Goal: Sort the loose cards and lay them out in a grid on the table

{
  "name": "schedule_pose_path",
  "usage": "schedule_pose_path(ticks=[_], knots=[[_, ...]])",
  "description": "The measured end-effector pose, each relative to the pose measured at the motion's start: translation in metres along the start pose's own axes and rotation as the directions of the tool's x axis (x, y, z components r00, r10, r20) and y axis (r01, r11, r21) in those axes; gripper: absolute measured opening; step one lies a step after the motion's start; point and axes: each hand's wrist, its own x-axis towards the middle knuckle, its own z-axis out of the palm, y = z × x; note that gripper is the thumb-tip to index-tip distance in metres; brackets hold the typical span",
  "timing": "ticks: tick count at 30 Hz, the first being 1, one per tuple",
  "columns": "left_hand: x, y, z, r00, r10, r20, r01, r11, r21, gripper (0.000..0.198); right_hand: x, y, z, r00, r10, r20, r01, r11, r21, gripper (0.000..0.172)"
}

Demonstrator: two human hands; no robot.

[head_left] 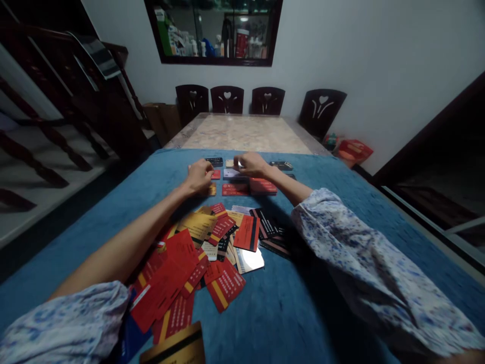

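On the blue fabric cloth, we reach forward

At its far part, our left hand bends beside a red rectangular card; we cannot tell whether its grip is clamped on anything. Our right hand curls just beside a cream rectangular card, with fingers bent, and we cannot tell whether that grip holds a card. A pale lilac card stack lies near it, and closer to us sit a low red card stack and a taller red card stack. Between our forearms spreads a loose heap of red, gold, black and white cards. Past the cloth, we see the marbled beige worktop.
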Motion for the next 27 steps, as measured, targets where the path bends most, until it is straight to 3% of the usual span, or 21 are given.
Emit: schedule_pose_path(ticks=[15, 22, 27], knots=[[-0.054, 0.059, -0.002, 0.990, 0.138, 0.036, -0.135, 0.988, -0.072, 0.021, -0.092, 0.008, -0.001, 1.000, -0.028, -0.002, 0.028, 0.996, 0.088, 0.018], [-0.073, 0.096, -0.005, 0.970, 0.177, 0.167, -0.168, 0.983, -0.067, 0.025, -0.127, 0.012, 0.003, 0.992, -0.102, -0.070, 0.111, 0.984, 0.138, 0.017], [-0.077, 0.116, 0.000, 0.920, 0.256, 0.299, -0.244, 0.967, -0.075, 0.030, -0.150, 0.013, 0.004, 0.969, -0.208, -0.130, 0.230, 0.956, 0.181, 0.015]])
